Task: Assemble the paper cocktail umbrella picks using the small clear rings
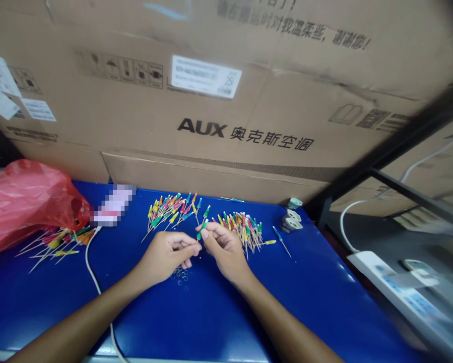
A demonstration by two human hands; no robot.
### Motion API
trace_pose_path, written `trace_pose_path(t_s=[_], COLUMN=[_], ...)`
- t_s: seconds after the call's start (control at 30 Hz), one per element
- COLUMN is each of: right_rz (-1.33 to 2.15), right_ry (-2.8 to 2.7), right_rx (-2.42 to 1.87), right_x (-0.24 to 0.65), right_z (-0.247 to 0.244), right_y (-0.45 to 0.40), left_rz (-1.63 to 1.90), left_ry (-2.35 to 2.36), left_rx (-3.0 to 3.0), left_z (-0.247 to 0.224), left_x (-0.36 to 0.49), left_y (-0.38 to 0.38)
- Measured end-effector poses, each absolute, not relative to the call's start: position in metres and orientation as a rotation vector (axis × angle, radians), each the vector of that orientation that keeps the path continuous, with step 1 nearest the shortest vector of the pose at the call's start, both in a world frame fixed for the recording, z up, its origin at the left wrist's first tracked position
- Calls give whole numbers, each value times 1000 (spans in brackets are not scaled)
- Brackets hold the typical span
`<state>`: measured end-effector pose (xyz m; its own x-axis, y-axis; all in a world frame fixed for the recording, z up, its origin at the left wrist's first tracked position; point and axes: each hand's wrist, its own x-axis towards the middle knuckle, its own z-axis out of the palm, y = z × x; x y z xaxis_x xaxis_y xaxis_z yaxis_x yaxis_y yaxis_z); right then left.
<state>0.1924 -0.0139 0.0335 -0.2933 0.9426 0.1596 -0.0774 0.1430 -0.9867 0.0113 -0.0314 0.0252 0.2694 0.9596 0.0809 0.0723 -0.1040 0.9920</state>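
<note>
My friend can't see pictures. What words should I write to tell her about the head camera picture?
The left hand and right hand meet above a blue table, the right pinching a green-tipped pick. Piles of colourful picks lie nearby, with tiny clear rings below the left hand. A big AUX cardboard box stands behind.

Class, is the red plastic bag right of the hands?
No, the red plastic bag lies at the blue table's left end, beyond the left hand.

Bare left forearm and right forearm rise from the lower edge, converging mid-view. Left hand: fingers curled, thumb and forefinger pinched. Right hand: knuckles up, wrist slightly bent, fingertips pinched together, just beside the left fingertips. Both hands held close, centred.
</note>
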Motion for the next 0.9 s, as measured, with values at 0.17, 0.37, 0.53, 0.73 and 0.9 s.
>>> trace_pose_path(t_s=[0.17, 0.37, 0.53, 0.73, 0.9], right_rz=[1368, 1343, 1329, 1239, 1284], right_ry=[-1529, -1632, -1695, -1572, -1607], right_rx=[-894, -885, -897, -904, -920], right_x=[194, 196, 201, 197, 194], right_z=[37, 41, 41, 38, 37], right_y=[-13, -13, -9, -10, -13], left_rz=[1071, 1061, 1061, 1073, 1064], left_ry=[1049, 1065, 1073, 1114, 1131], left_rx=[1447, 1447, 1466, 1476, 1486], left_z=[25, 23, 28, 33, 28], left_x=[11, 11, 12, 12, 11], left_y=[-32, -32, -34, -36, -35])
